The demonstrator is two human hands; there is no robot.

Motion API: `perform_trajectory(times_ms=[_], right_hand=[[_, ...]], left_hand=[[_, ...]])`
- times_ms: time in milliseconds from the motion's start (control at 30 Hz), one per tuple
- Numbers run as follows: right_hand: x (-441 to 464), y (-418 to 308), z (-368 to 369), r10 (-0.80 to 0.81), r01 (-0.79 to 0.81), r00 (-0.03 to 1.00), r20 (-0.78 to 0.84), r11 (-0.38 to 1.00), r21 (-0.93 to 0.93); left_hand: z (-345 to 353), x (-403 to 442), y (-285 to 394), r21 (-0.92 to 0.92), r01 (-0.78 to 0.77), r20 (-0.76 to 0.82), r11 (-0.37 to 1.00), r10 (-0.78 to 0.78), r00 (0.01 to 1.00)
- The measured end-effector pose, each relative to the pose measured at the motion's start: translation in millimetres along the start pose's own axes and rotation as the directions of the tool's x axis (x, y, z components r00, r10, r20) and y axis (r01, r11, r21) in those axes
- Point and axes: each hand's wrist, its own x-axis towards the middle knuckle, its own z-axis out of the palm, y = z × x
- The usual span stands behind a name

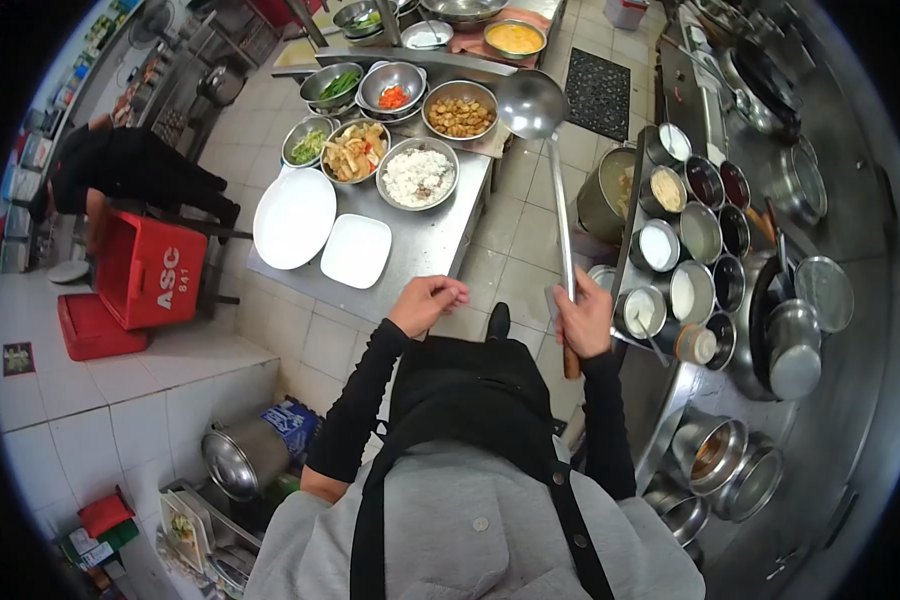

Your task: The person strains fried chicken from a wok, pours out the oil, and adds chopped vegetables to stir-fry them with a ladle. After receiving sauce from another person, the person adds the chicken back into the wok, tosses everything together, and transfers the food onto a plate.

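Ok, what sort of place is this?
Most likely a commercial kitchen: the right hand holds a large, long-handled ladle, and metal bowls of prepared food stand on a steel table.

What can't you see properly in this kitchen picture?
All in the head view:
Part of the ladle: the right hand covers some of its handle.
The person's other foot: only one shoe shows; the apron probably hides the rest.
One side of the tall pot: behind the cup tray.
Top metal bowl: cut off by the picture's edge.
Writing on the blue bag: too small.
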Motion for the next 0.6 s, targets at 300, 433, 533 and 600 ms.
perform_trajectory(times_ms=[300,433,533,600], right_hand=[[168,-12,48,-0.442,0.35,0.894,0.076,0.581,-0.735],[166,-11,55,-0.4,0.35,0.908,0.123,0.565,-0.747],[146,-37,61,-0.196,0.184,0.979,0.052,0.747,-0.639],[143,-49,60,-0.034,0.045,0.999,0.03,0.815,-0.578]], left_hand=[[-81,97,47,-0.096,-0.12,-0.295,0.988,0.087,0.952],[-171,158,63,0.034,-0.274,-0.479,0.961,0.256,0.839],[-244,224,61,0.329,-0.137,-0.642,0.934,0.328,0.693],[-285,276,48,0.346,-0.164,-0.692,0.924,0.369,0.62]])
